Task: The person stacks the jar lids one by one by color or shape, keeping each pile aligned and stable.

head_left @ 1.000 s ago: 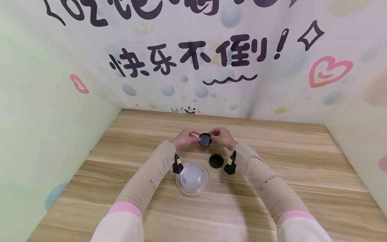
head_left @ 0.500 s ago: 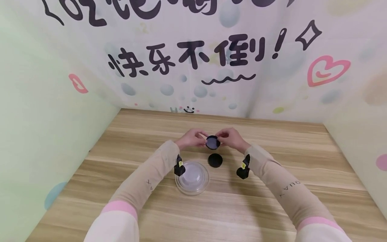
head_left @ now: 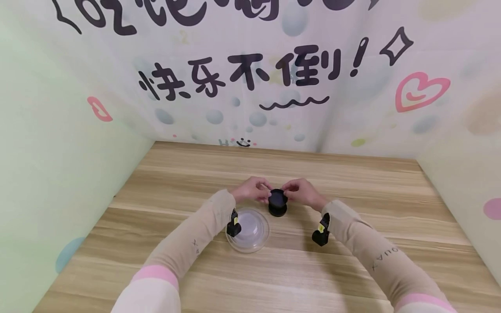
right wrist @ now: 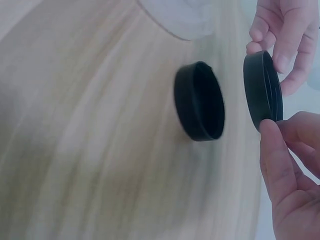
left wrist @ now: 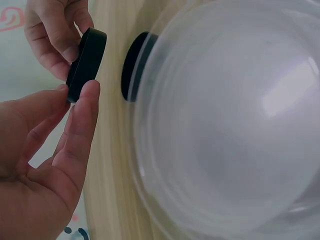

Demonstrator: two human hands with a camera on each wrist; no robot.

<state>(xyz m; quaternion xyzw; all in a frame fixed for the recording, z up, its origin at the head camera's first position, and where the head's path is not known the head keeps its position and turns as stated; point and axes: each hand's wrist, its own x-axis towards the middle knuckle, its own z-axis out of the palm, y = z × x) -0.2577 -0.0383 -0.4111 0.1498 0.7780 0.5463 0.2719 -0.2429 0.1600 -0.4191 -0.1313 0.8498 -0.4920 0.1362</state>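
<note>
Between the two hands a round black lid is held up off the table, pinched at its opposite edges. My left hand grips its left edge between thumb and fingers; my right hand does the same on the right. In the right wrist view this held lid shows a shallow rim. A second black lid lies on the table with its hollow side up, just below the held one in the head view. To its left stands a clear round plastic container, which partly covers the second lid in the left wrist view.
The wood-grain table reaches back to a printed cloth with lettering and drawings. Pale walls close it in at left and right. A small black wrist camera hangs over the container's edge.
Both hands have moved right and then nearer with the held lid, which now overlaps the lid on the table in the head view. The container stays in place.
</note>
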